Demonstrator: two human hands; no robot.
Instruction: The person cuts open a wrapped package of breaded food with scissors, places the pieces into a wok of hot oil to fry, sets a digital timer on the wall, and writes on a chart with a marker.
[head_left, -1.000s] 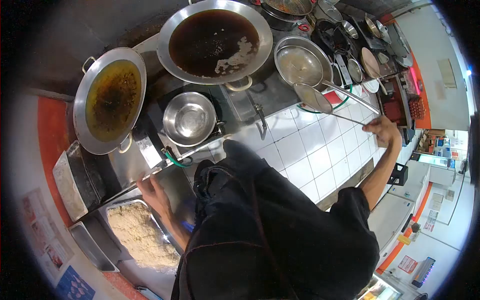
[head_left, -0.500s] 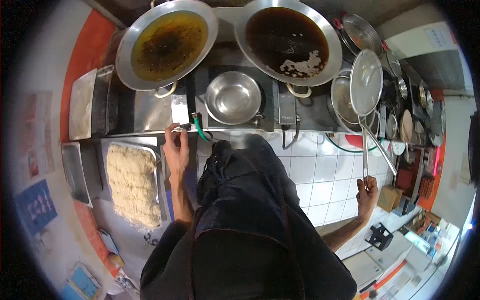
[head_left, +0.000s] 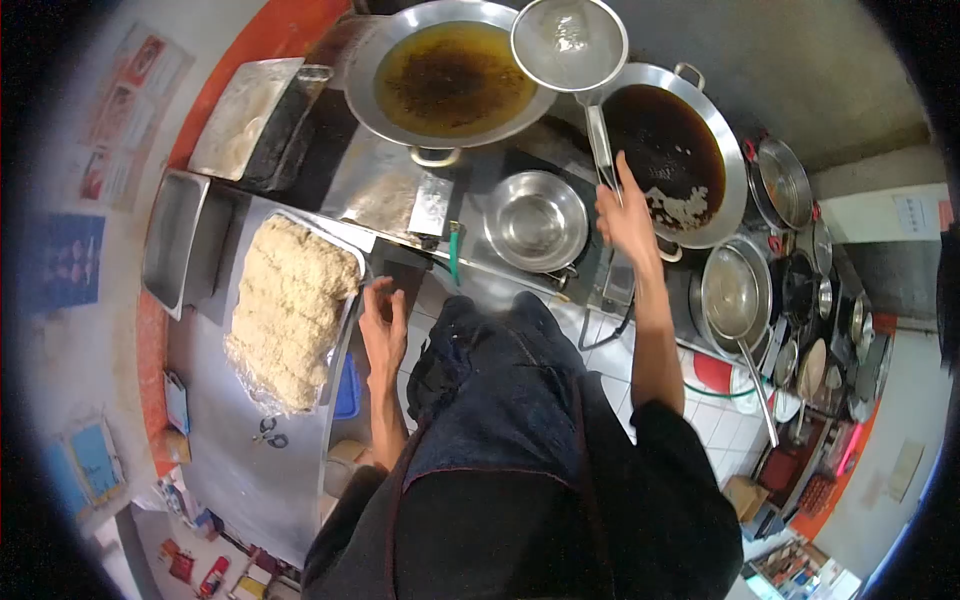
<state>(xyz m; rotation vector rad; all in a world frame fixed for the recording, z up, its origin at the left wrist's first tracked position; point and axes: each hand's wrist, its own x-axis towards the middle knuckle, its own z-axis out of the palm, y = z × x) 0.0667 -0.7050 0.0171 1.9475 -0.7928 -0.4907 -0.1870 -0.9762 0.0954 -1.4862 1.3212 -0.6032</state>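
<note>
My right hand (head_left: 628, 218) is closed round the handle of a round mesh strainer (head_left: 570, 45). The strainer is raised over the gap between a wok of yellowish oil with dark bits (head_left: 375, 105) and a wok of dark brown oil (head_left: 735, 180). Beside the tray (head_left: 350, 250) heaped with pale, crumbly food (head_left: 285, 310), my left hand (head_left: 383, 312) holds nothing, its fingers curled but apart. An empty steel bowl (head_left: 536, 222) sits on the burner between the woks.
A second strainer (head_left: 735, 295) rests in a pan at the right, its handle past the counter edge. Several pans stand behind it. Metal containers (head_left: 175, 245) are at the left; scissors (head_left: 270, 433) lie on the steel table (head_left: 240, 480).
My right hand has lifted the strainer from the right-hand pan area and carried it left and forward, near the woks. The view has turned left. My left hand is off the counter edge.
</note>
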